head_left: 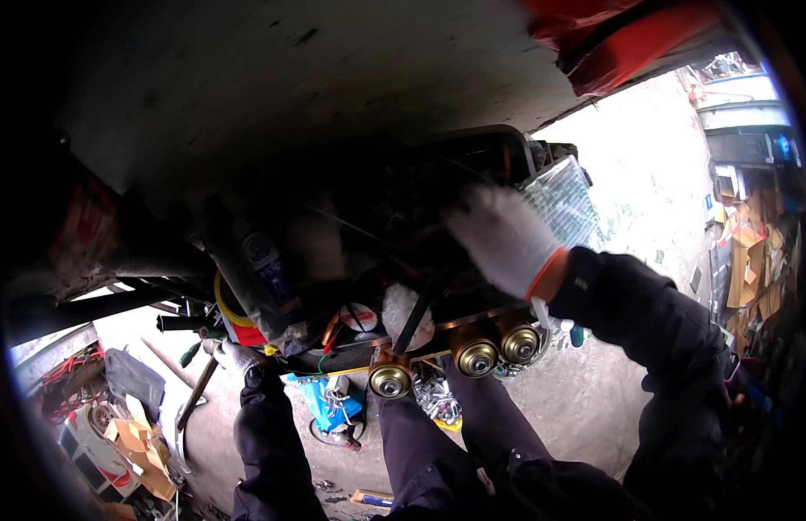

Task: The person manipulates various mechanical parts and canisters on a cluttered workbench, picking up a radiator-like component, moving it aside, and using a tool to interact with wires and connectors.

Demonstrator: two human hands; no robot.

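My right hand (504,246), in a white glove, reaches over the dark, cluttered tray (507,139). Motion smears its fingers, and the shade hides whatever they touch. At the tray's lower left edge is my left hand (236,358), also gloved, with its fingers curled in. A dark rod (197,398) slants down from beside those fingers; whether they hold it cannot be made out. Along the tray's near edge hang several brass-coloured gas canisters (391,379), their round ends toward me. Between the hands lie orange-handled pliers (331,330), a round white-and-red disc (359,317) and a clear plastic bag (406,314).
A large pale panel (290,69) overhangs the tray, with red sheeting (637,43) at its right. Below stand a blue bag (332,404) and a heap of metal fittings (436,398). Cardboard boxes lie at the left (141,447) and along the right (746,260).
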